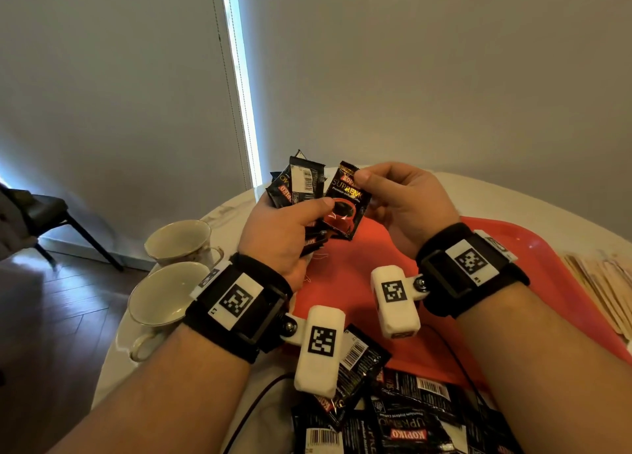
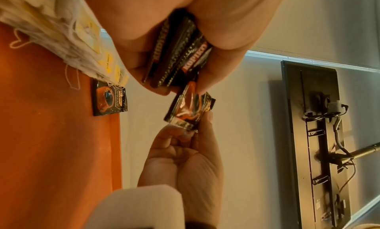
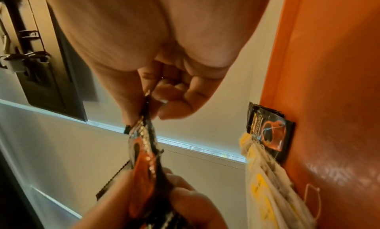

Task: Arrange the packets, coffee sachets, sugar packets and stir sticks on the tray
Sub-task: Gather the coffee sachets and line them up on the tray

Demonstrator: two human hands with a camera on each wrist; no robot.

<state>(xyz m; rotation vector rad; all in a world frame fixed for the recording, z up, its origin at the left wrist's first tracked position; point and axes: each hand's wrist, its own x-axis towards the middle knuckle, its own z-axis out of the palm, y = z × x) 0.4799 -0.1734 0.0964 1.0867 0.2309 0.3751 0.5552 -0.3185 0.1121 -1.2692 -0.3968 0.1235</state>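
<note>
Head view: left hand (image 1: 280, 235) grips a fanned stack of coffee sachets (image 1: 297, 183), thumb clamped over them; right hand (image 1: 407, 204) pinches the top corner of a single sachet (image 1: 345, 202) between thumb and fingers, its lower edge tucked under the left thumb. Both hover above the far-left part of the red tray (image 1: 359, 282), single sachet's long axis near upright, tilted a bit right. Right hand looks the nearer to open tray floor, which lies near and right of the hands. Stir sticks (image 1: 602, 289) sit at the tray's right edge, loose sachet pile (image 1: 393, 416) at its near edge, two cups (image 1: 171, 269) left on the counter (image 1: 236, 207). Left wrist view: the stack shows edge-on in curled fingers; one sachet on the tray (image 2: 110, 101) lies by the rim beside tea bags (image 2: 78, 42) (white, strings trailing). Right wrist view: same laid sachet and tea bags flat on the tray, so I'd judge the next drop goes alongside; keep clear of the strings.
</note>
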